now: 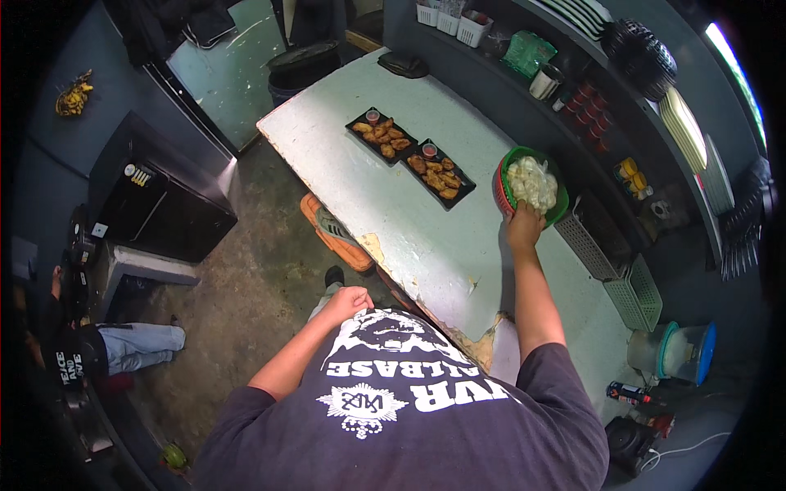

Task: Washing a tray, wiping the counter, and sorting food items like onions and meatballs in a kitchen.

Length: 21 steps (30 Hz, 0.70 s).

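Observation:
My right hand (526, 224) reaches over the near rim of a green plastic basket (562, 205). Its fingers touch a clear plastic bag of pale, lumpy food (532, 181) inside; whether they grip the bag is hard to see. Red plastic (500, 191) shows under the green basket at its left side. My left hand (351, 302) is held in front of my shirt, fingers curled, with nothing visible in it. Left of the basket, two black rectangular plates (462, 195) carry browned fried pieces (439, 178), each with a small cup of red sauce (429, 150).
The pale table (442, 245) has chipped edges. Plastic baskets (635, 294) and lidded tubs (681, 353) line its right side, below shelves of plates (681, 129). An orange stool (331, 236) stands at the left edge. Another person (123, 350) is at far left, near a black refrigerator (159, 202).

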Each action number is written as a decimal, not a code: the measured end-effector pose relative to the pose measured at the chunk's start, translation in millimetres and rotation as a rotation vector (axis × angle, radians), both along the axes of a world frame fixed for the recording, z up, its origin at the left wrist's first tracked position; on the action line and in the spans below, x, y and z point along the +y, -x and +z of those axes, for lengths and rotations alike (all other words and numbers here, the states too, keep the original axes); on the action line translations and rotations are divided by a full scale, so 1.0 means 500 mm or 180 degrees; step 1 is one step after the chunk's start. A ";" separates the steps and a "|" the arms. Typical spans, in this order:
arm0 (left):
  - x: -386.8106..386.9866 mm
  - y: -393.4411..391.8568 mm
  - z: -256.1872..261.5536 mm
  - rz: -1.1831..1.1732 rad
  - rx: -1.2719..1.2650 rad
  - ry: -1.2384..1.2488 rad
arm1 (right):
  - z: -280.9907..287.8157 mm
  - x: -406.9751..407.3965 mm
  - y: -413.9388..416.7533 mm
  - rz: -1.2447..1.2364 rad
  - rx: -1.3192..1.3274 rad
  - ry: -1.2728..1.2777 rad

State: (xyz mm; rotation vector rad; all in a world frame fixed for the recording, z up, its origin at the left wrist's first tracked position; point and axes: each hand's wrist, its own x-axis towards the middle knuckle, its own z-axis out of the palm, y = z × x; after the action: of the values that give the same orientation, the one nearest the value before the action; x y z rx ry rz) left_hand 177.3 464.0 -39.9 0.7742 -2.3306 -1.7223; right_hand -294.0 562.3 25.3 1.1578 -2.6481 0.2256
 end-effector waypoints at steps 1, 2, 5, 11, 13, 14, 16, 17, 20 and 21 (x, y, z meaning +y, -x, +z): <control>0.006 -0.006 -0.005 0.0069 -0.0003 -0.0074 | 0.008 0.007 -0.026 -0.0117 -0.0192 -0.0064; 0.011 -0.012 -0.009 0.0132 -0.0009 -0.0148 | 0.016 0.013 -0.056 -0.0097 -0.0201 -0.0080; 0.019 -0.021 -0.017 0.0261 -0.0049 -0.0275 | 0.032 0.051 -0.154 -0.0039 -0.0444 -0.0053; 0.023 0.001 0.002 0.0198 -0.0068 -0.0247 | 0.040 0.135 -0.319 0.0296 -0.0804 0.0305; 0.021 0.019 0.009 0.0062 -0.0039 -0.0199 | 0.050 0.159 -0.349 0.0528 -0.1049 0.0235; 0.019 0.030 0.012 -0.0060 0.0074 -0.0097 | 0.054 0.167 -0.359 0.0718 -0.0967 0.0362; 0.018 0.062 0.029 -0.0254 0.0186 0.0071 | 0.058 0.190 -0.368 0.0866 -0.1100 0.0449; 0.019 0.079 0.038 -0.0324 0.0172 0.0056 | 0.061 0.199 -0.371 0.1083 -0.1208 0.0538; 0.024 0.137 0.058 -0.0050 0.0723 0.0155 | 0.085 0.220 -0.374 0.1209 -0.1016 0.0756; 0.025 0.161 0.061 -0.0076 0.0721 0.0137 | 0.088 0.225 -0.373 0.1260 -0.0901 0.0806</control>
State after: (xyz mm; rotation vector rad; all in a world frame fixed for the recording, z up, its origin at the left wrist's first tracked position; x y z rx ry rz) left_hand 96.6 476.3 -9.4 0.5157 -2.2245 -1.6662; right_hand -107.5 674.9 69.2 1.6487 -2.4833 0.8255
